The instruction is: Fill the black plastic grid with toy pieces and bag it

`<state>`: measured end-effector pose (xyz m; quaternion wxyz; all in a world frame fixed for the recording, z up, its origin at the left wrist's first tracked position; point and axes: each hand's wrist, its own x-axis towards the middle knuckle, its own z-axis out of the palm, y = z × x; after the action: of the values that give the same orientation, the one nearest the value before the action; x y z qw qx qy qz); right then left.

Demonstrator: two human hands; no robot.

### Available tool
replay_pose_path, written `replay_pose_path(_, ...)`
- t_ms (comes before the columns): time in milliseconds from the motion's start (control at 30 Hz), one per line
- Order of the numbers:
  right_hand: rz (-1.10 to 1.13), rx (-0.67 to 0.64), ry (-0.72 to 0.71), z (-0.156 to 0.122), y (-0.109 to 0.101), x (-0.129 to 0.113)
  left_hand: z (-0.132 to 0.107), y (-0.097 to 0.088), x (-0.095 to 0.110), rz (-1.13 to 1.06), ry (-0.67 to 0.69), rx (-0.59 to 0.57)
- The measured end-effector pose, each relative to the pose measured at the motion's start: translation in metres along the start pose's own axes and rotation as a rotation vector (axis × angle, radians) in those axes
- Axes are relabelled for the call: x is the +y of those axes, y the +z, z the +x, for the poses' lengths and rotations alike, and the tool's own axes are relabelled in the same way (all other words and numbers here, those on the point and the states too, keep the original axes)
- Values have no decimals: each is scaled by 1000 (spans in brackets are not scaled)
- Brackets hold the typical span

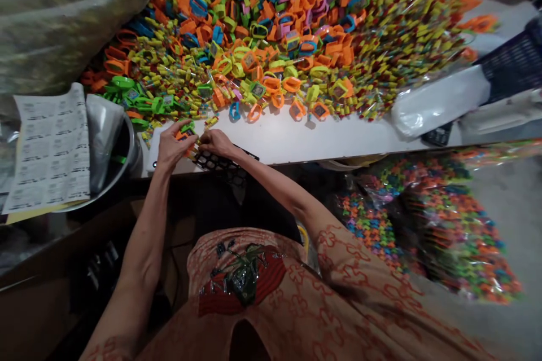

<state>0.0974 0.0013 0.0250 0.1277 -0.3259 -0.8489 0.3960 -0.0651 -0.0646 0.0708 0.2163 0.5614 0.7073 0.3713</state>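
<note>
My left hand and my right hand meet at the near edge of a white table. Both pinch a small orange and green toy watch between their fingertips, just above a black perforated tray that juts over the table edge. Right behind the hands spreads a huge heap of toy watches in orange, green, yellow and blue, with small wrapped pieces mixed in.
A metal bowl with plastic bags and a printed paper sheet sits to the left. A big clear sack lies at the back left. Bags of coloured pieces rest on the floor at right, a dark basket beyond.
</note>
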Motion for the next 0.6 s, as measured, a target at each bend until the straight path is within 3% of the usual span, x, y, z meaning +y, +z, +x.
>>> replay_pose_path(400,1,-19,31,-6,-3,-4,2,3,-4,-12,9,33)
replay_pose_path(600,11,-25,-11,-3,-4,2,-6,6,-1,110,111,74)
